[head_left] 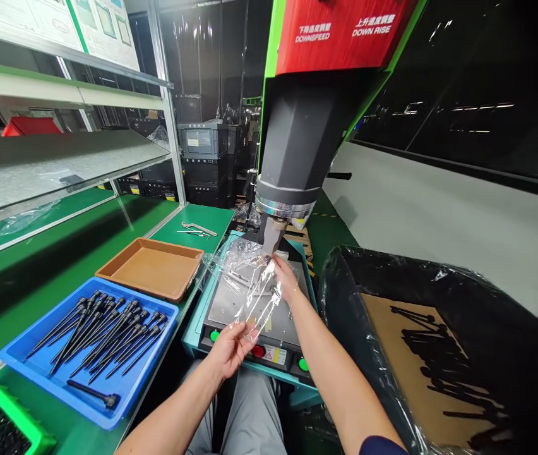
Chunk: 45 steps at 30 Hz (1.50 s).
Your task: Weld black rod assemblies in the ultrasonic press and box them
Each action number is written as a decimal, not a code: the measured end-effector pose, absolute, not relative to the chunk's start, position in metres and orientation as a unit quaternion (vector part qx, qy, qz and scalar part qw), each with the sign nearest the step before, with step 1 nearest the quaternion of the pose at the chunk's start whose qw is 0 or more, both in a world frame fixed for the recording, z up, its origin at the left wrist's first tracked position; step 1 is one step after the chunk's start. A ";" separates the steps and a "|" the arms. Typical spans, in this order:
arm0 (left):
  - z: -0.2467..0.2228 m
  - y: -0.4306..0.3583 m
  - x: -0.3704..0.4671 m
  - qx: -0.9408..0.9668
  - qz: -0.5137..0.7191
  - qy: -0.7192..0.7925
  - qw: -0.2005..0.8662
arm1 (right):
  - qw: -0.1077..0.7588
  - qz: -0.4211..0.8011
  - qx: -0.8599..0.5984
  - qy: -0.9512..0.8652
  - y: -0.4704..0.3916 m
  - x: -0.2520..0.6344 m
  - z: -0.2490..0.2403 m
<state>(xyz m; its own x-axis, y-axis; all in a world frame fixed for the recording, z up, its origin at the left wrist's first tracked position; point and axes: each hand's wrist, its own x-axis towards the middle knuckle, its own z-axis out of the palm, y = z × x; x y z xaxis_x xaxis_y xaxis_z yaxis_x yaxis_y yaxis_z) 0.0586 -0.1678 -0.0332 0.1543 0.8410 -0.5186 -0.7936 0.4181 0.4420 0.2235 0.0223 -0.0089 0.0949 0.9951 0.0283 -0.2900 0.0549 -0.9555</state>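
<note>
A crinkled clear plastic bag (256,294) stretches between my two hands, over the metal plate of a press machine. My left hand (232,349) pinches its near end, just above the machine's front buttons. At the far end, my right hand (286,278) has its fingers closed on the plastic, close beside the tip of the machine's metal horn (271,235). Part of the bag lies around that tip, and glare hides whether it touches the horn. My right fingertips are partly covered by plastic. The metal base plate (219,309) shows through the film.
To the left, a blue tray (20,351) holds several black rod-like parts, behind it a brown tray (150,268). A green bin (36,423) of small black pieces sits nearest me. Right stands a plastic-lined box (345,303) with cardboard and black parts. The press head (297,133) hangs above.
</note>
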 end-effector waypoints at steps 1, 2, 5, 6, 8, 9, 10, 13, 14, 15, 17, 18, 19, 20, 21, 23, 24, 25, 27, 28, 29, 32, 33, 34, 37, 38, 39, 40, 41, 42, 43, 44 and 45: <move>-0.034 -0.168 0.059 0.037 0.538 0.364 0.760 | 0.601 0.544 -0.433 -0.394 0.019 0.227 -0.010; -0.034 -0.168 0.058 0.041 0.537 0.363 0.760 | 0.601 0.553 -0.437 -0.378 0.016 0.230 -0.012; -0.038 -0.169 0.059 0.047 0.540 0.365 0.757 | 0.591 0.580 -0.454 -0.328 0.008 0.241 -0.020; -0.040 -0.169 0.059 0.046 0.544 0.366 0.754 | 0.588 0.587 -0.459 -0.314 0.007 0.244 -0.023; -0.044 -0.169 0.060 0.044 0.552 0.368 0.747 | 0.585 0.599 -0.465 -0.288 0.002 0.250 -0.029; -0.045 -0.169 0.060 0.042 0.557 0.367 0.743 | 0.585 0.606 -0.464 -0.276 0.000 0.253 -0.031; -0.047 -0.168 0.060 0.041 0.563 0.366 0.740 | 0.585 0.613 -0.461 -0.263 -0.004 0.255 -0.033; -0.050 -0.165 0.058 0.038 0.583 0.358 0.728 | 0.588 0.638 -0.442 -0.229 -0.016 0.264 -0.032; -0.051 -0.164 0.057 0.037 0.589 0.356 0.724 | 0.597 0.648 -0.422 -0.213 -0.021 0.267 -0.031; -0.051 -0.162 0.056 0.035 0.594 0.356 0.720 | 0.610 0.660 -0.394 -0.193 -0.025 0.269 -0.028; -0.052 -0.159 0.054 0.033 0.603 0.357 0.712 | 0.639 0.677 -0.334 -0.148 -0.029 0.272 -0.021; -0.053 -0.158 0.053 0.033 0.606 0.358 0.709 | 0.647 0.680 -0.319 -0.132 -0.028 0.273 -0.017; -0.054 -0.156 0.052 0.033 0.609 0.359 0.707 | 0.650 0.678 -0.322 -0.123 -0.027 0.272 -0.014; -0.055 -0.155 0.051 0.034 0.610 0.359 0.705 | 0.649 0.670 -0.338 -0.125 -0.023 0.270 -0.011; -0.055 -0.154 0.050 0.035 0.611 0.360 0.705 | 0.647 0.660 -0.359 -0.130 -0.019 0.268 -0.008; -0.057 -0.153 0.049 0.036 0.611 0.361 0.704 | 0.650 0.639 -0.385 -0.141 -0.008 0.263 -0.004; -0.058 -0.152 0.049 0.037 0.611 0.361 0.704 | 0.655 0.632 -0.388 -0.145 -0.003 0.261 -0.003; -0.059 -0.151 0.049 0.037 0.611 0.361 0.704 | 0.661 0.626 -0.387 -0.149 0.001 0.259 -0.002; -0.060 -0.149 0.048 0.036 0.614 0.361 0.701 | 0.669 0.615 -0.388 -0.155 0.009 0.255 -0.001; -0.061 -0.148 0.047 0.036 0.618 0.361 0.698 | 0.672 0.610 -0.389 -0.158 0.013 0.254 -0.001; -0.062 -0.147 0.046 0.038 0.621 0.361 0.695 | 0.673 0.607 -0.391 -0.160 0.016 0.253 0.000; -0.066 -0.146 0.044 0.052 0.628 0.359 0.689 | 0.668 0.605 -0.401 -0.164 0.023 0.251 0.000; -0.067 -0.146 0.044 0.054 0.627 0.360 0.689 | 0.664 0.606 -0.407 -0.164 0.024 0.250 -0.001; -0.069 -0.147 0.044 0.053 0.625 0.362 0.689 | 0.659 0.606 -0.414 -0.164 0.025 0.250 -0.002; -0.073 -0.151 0.045 0.050 0.613 0.377 0.693 | 0.645 0.605 -0.434 -0.168 0.021 0.249 -0.006; -0.073 -0.153 0.046 0.053 0.608 0.380 0.695 | 0.641 0.605 -0.439 -0.172 0.019 0.249 -0.007; -0.074 -0.154 0.046 0.057 0.605 0.382 0.696 | 0.638 0.605 -0.443 -0.176 0.017 0.249 -0.008; -0.075 -0.154 0.047 0.062 0.602 0.383 0.698 | 0.634 0.605 -0.446 -0.181 0.014 0.249 -0.008; -0.075 -0.155 0.047 0.067 0.600 0.382 0.700 | 0.630 0.605 -0.450 -0.186 0.012 0.249 -0.009; -0.075 -0.155 0.048 0.070 0.596 0.382 0.703 | 0.626 0.604 -0.454 -0.191 0.010 0.250 -0.009; -0.075 -0.155 0.048 0.073 0.591 0.384 0.706 | 0.622 0.603 -0.460 -0.196 0.008 0.250 -0.009; -0.076 -0.155 0.048 0.075 0.585 0.387 0.709 | 0.618 0.601 -0.466 -0.201 0.005 0.251 -0.010; -0.076 -0.156 0.049 0.077 0.577 0.392 0.712 | 0.613 0.597 -0.475 -0.205 0.002 0.253 -0.011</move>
<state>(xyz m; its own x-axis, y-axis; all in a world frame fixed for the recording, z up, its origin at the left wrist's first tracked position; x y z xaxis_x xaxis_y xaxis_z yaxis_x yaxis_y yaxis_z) 0.0486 -0.1557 -0.0760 0.0262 0.8828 -0.4690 -0.7616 0.3216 0.5627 0.2531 0.0024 -0.0106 0.2036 0.9269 -0.3153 -0.5372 -0.1635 -0.8275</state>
